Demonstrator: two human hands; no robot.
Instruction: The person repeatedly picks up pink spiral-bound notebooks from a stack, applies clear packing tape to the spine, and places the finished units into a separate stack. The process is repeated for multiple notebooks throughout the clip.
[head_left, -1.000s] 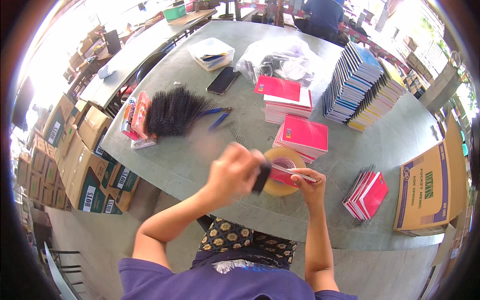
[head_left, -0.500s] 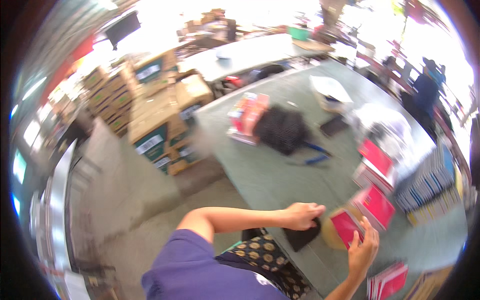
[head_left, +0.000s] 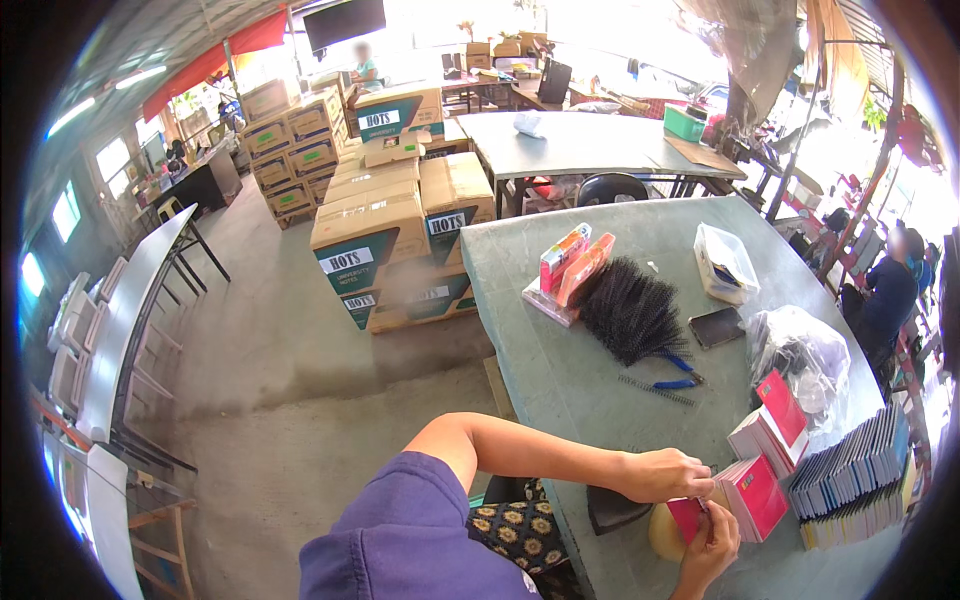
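Note:
A small red-covered notebook (head_left: 684, 515) is gripped by my right hand (head_left: 712, 545), its fingers closed at the edge. My left hand (head_left: 668, 474) reaches across to the notebook's top edge, fingertips pinched together; whatever they hold is too small to make out. Beneath the notebook lies a round yellowish object (head_left: 664, 535), partly covered. A dark flat pad (head_left: 612, 510) sits under my left wrist. Right beside my hands stands a stack of red-covered notebooks (head_left: 757, 497), with another red stack (head_left: 778, 425) just behind.
On the grey-green table (head_left: 600, 400) lie black spiral coils (head_left: 630, 310), blue-handled pliers (head_left: 680, 375), a phone (head_left: 716, 327), a white plastic tub (head_left: 725, 262), a clear plastic bag (head_left: 800, 360) and stacked blue notebooks (head_left: 850, 470). Cartons (head_left: 390, 240) stand beyond the left edge. A person (head_left: 885, 300) sits at right.
My left hand has moved right, from above the dark pad to the notebook's edge. My right hand still holds the red notebook, which is now more covered by the hands. The view has shifted.

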